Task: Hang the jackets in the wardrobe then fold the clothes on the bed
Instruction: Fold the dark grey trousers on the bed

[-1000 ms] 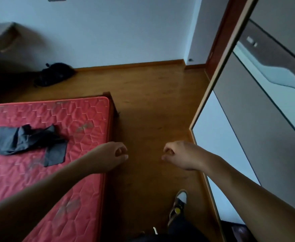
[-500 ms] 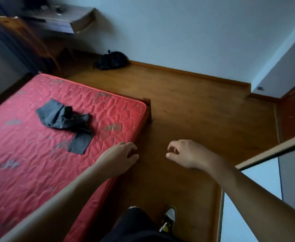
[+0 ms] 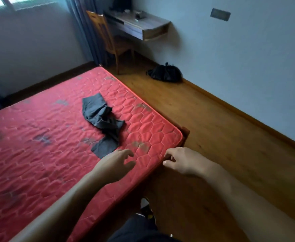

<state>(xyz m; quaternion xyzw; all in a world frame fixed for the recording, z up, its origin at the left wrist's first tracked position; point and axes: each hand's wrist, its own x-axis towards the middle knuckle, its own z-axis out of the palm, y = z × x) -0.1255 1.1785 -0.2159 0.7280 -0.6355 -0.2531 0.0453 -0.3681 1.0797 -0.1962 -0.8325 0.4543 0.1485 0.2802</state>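
Head view from the foot corner of the bed (image 3: 38,154), whose red quilted mattress bears a single dark grey garment (image 3: 100,117). It is crumpled and partly twisted, and lies near the corner with one flat end pointing toward the person. The left hand (image 3: 116,165) hovers over the mattress just beside that near end, fingers loosely spread and holding nothing. The right hand (image 3: 183,161) hovers at the mattress edge, fingers loosely curled, likewise empty. No jacket and no wardrobe appear in view, so the step in hand is judged to be the folding of this garment. Good practice is to take the near end with the left hand and a matching edge or corner with the right, lift the cloth clear so that the twist falls out, then lay it flat on bare mattress before making any fold. Folding it as it lies would likely trap the bunched middle. The quilted surface looks likely to drag on thin fabric, so lifting should serve better than sliding. Smoothing from the centre outward with flat palms should give straight edges to align. A wooden chair (image 3: 108,41), a wall-mounted desk (image 3: 143,25) and a black bag (image 3: 164,74) on the floor (image 3: 213,119) stand well apart and play no part.
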